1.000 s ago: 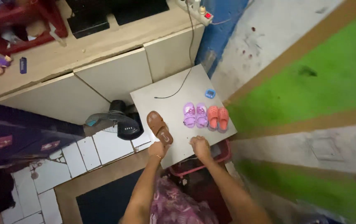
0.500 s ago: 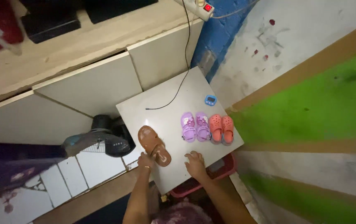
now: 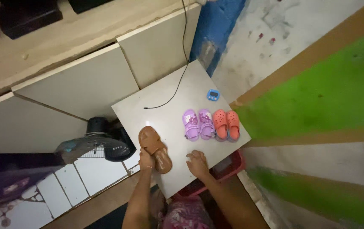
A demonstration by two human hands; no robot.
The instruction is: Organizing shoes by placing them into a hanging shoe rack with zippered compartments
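My left hand (image 3: 146, 160) rests against the heel of a brown sandal (image 3: 154, 147) that lies on a white board (image 3: 171, 114). My right hand (image 3: 197, 163) lies flat on the board near its front edge, fingers apart, holding nothing. A pair of small purple clogs (image 3: 198, 124) stands side by side further back, with a pair of small orange clogs (image 3: 227, 124) right beside them.
A small blue timer (image 3: 212, 94) sits near the board's far corner, and a black cable (image 3: 174, 87) trails across it. A black fan (image 3: 99, 142) stands left of the board. A red basket (image 3: 226, 167) shows under the board's right edge. White cabinets stand behind.
The view has shifted and closed in on the board. My left hand stays at the brown sandal; my right hand has settled flat on the board.
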